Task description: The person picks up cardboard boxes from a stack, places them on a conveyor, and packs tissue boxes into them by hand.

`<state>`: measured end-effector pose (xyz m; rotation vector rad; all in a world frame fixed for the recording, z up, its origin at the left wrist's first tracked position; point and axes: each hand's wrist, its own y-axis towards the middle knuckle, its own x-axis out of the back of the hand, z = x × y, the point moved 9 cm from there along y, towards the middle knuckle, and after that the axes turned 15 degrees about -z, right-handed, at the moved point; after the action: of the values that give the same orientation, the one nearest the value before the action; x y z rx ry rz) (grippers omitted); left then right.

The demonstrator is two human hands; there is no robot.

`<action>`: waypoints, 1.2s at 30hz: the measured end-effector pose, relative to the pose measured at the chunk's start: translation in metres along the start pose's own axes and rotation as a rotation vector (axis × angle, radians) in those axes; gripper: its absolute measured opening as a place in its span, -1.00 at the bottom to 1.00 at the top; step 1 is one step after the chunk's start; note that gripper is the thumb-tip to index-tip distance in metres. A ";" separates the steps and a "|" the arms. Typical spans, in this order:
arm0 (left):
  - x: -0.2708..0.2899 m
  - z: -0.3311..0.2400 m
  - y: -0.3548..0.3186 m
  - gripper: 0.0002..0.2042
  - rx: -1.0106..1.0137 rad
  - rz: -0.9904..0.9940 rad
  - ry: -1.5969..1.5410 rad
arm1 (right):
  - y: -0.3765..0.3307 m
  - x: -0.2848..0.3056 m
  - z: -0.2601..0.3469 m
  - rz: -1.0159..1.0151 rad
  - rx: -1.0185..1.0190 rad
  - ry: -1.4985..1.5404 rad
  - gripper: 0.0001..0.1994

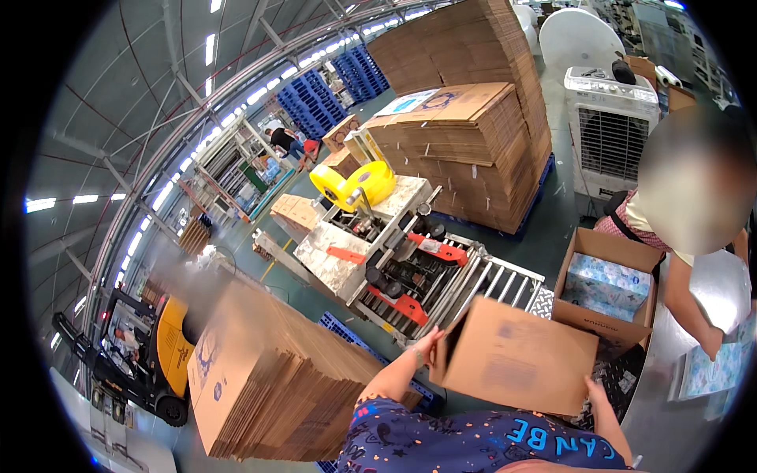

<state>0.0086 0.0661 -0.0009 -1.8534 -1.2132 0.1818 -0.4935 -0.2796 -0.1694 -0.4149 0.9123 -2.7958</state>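
A brown cardboard box [520,355] is between my hands in front of my body, tilted, near the end of a roller conveyor [505,280]. The fingers of my left hand [428,347] are closed on its left edge. At its right lower corner, my right hand [597,390] grips the side, with some fingers hidden behind the cardboard. Just right of it stands an open carton [603,322] with blue-and-white packs [607,285] inside. The far side of the box I hold is hidden from view.
A carton-taping machine [394,268] with yellow tape rolls [359,185] stands ahead. Stacks of flattened cartons rise at left [276,386] and ahead [465,150]. At right, a co-worker [686,189] reaches over packs on a metal table [670,355]. A forklift [158,347] is far left.
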 end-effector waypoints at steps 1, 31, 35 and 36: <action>-0.005 0.008 0.004 -0.20 0.001 0.214 -0.109 | -0.020 -0.033 0.014 0.185 0.037 0.075 -0.58; -0.215 0.020 0.031 -0.31 -0.815 -0.146 0.744 | -0.057 0.216 0.104 -0.401 0.550 -1.002 -0.20; -0.240 -0.031 -0.025 -0.36 -0.951 -0.347 0.864 | -0.052 0.263 0.166 -0.364 0.708 -0.880 -0.38; -0.245 -0.054 -0.069 -0.32 -1.034 -0.399 0.894 | -0.055 0.301 0.187 -0.562 0.830 -0.849 -0.43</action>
<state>-0.1330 -0.1522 0.0027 -2.0087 -1.0085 -1.5815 -0.7238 -0.4132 0.0711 -1.6592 -0.5960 -2.6066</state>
